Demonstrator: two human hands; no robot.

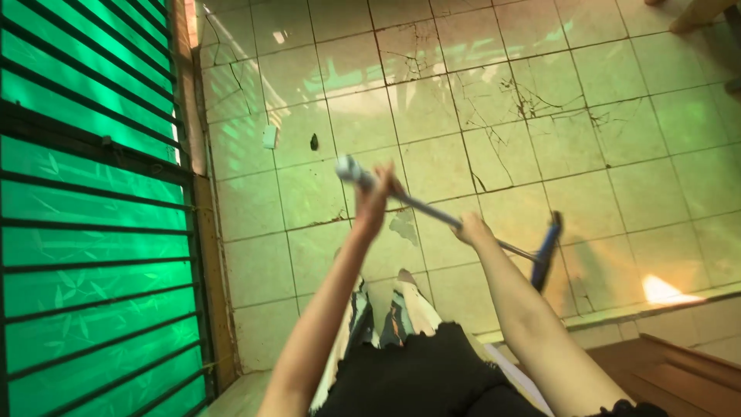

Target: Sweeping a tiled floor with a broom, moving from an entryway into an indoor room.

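Black fabric with a ragged hem (pixel 421 371) fills the bottom of the view, nearest the camera, with patterned trouser legs (pixel 386 309) showing just beyond it. Both bare arms reach forward from there. Left hand (pixel 376 197) is wrapped around the upper part of a long pole (pixel 421 206), fingers closed on it just below the pole's pale end cap (pixel 347 167). Right hand (pixel 471 229) is closed around the same pole lower down, well apart from the left. From that grip the pole slants down and to the right to a dark blue blade-like head (pixel 546 251), which stands on edge against the cracked, pale tiled floor (pixel 617 154). A low raised ledge (pixel 656 313) runs just beside the head, with a bright patch of light on it. Two small scraps, one pale (pixel 269 137) and one dark (pixel 314 142), lie on the tiles farther off. A green barred gate (pixel 85 232) takes up the left side.
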